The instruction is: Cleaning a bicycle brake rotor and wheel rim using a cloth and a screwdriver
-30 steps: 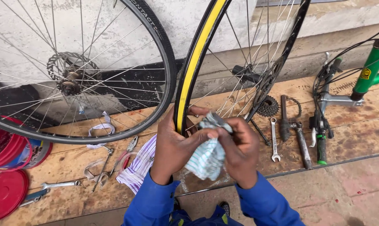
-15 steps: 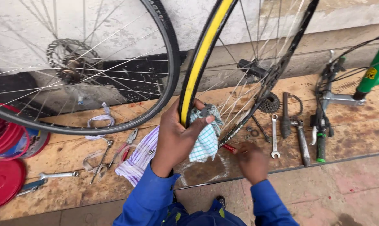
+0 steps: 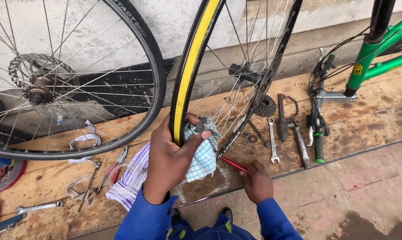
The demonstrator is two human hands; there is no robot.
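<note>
Here, left hand (image 3: 167, 162) grips checked rag (image 3: 204, 153) on upright yellow rim (image 3: 190, 66) — right hand (image 3: 257, 183) pinches red-handled tool (image 3: 233, 165), angled up-left.

A single head-worn view looks steeply down and forward from above the person's own arms; blue sleeves enter from the bottom centre of the frame, so the lens sits close over the hands, with the left hand (image 3: 167, 162) just below centre and the right hand (image 3: 257, 181) lower right of centre; the camera faces a pale wall (image 3: 174, 18) along the top edge; the wooden board (image 3: 365, 111) on the ground crosses the middle band; the yellow-rimmed wheel (image 3: 190, 71) rises out of the upper centre, cut off by the top edge; a second wheel (image 3: 76, 80) fills the upper left; a green bicycle frame (image 3: 378, 62) is cropped at the upper right; no other view is there to share any part of the scene.
</note>
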